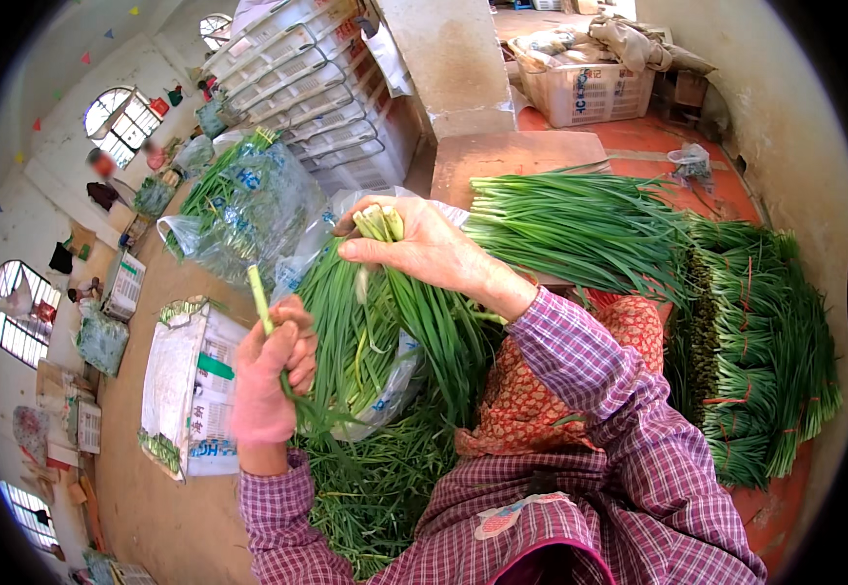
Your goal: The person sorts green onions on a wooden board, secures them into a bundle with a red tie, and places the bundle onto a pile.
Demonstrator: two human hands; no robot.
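My left hand [274,365] grips a garlic chive stalk [258,289], its pale end pointing up and its leaves hanging below. A small bunch of garlic chives [438,322] is held in my right hand [413,241], pale cut ends uppermost and green leaves trailing down. Below and between both hands, a clear plastic bag [387,402] with blue print lies open around loose chives [332,322]. Loose green leaves [380,482] are heaped under it, beside my lap. To the right of my right hand, a sorted pile of chives [570,219] rests on a wooden board [504,157].
Chive bundles tied with red bands [749,351] lie along the right wall. Ahead stand stacked white plastic crates [329,95] and a filled plastic bag [255,197]. A white crate [190,387] sits at left. People [102,168] are farther off.
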